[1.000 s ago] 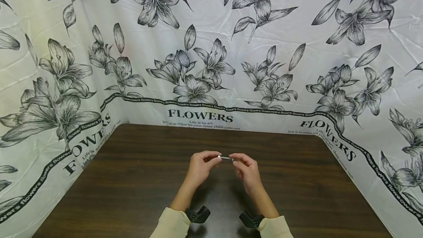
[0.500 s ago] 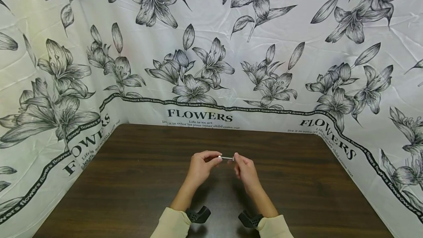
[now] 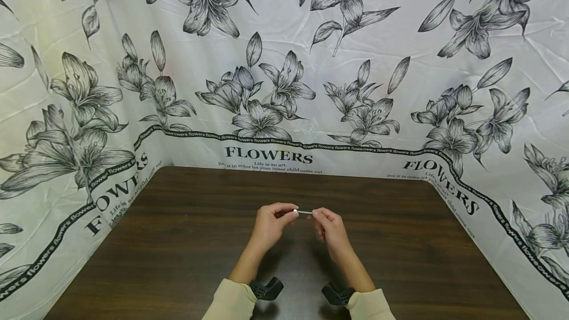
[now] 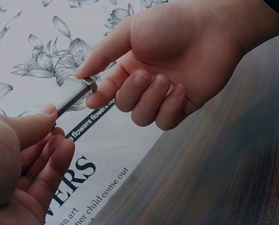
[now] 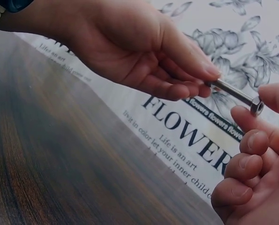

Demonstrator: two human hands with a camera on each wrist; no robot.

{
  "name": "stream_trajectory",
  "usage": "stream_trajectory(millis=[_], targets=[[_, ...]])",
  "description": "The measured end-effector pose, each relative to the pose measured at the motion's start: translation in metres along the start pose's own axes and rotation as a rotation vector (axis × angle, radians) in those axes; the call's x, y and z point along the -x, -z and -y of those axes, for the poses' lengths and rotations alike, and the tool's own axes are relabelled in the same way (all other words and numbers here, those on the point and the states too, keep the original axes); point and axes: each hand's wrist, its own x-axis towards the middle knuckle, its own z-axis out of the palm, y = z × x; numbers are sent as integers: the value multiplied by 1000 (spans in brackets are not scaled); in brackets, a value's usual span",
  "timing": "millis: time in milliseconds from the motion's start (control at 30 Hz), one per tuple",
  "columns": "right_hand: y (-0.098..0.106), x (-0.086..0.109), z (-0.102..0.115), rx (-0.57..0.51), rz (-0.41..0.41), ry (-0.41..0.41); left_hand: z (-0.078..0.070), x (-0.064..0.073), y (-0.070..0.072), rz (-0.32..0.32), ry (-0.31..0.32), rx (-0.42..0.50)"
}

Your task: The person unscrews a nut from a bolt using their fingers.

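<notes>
A slim silver threaded bolt (image 3: 304, 212) is held level between the two hands, above the table. My left hand (image 3: 268, 226) pinches its left end between thumb and fingers, hiding that end. At the other end sits a hexagonal piece that looks like a nut (image 5: 257, 106), also seen as the nut (image 4: 90, 84) in the left wrist view. The thumb and index finger of my right hand (image 3: 331, 228) lie on either side of this nut, while its other fingers curl toward the palm. Bare thread shows between the hands.
Beneath the hands is a dark brown wooden table (image 3: 200, 241). White cloth (image 3: 284, 112) printed with black flowers and lettering hangs behind it and along both sides. Each wrist wears a black strap device, the left strap device (image 3: 266, 289) and the right strap device (image 3: 338, 294).
The right fingers were spread apart at the bolt's right end, then closed in and shifted a little as they turned about the nut. The left hand has stayed in place, gripping the bolt.
</notes>
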Motion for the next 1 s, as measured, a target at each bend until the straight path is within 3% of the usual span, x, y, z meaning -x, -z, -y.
stream_trajectory(millis=[100, 333, 433, 633, 867, 1000], targets=[[1, 0, -1, -21, 9, 22, 0, 0, 0, -3, 9, 2], [3, 0, -2, -11, 9, 56, 33, -9, -2, -21, 14, -9], [3, 0, 0, 21, -2, 50, 39, -10, -1, -31, 11, 1], [7, -3, 2, 209, -55, 5, 43, -10, 1, -33, 8, 3], [14, -8, -8, 502, -87, 115, 51, -9, 2, -29, 43, -30], [19, -8, -12, 625, -92, 95, 59, -8, 3, -18, 50, -62]])
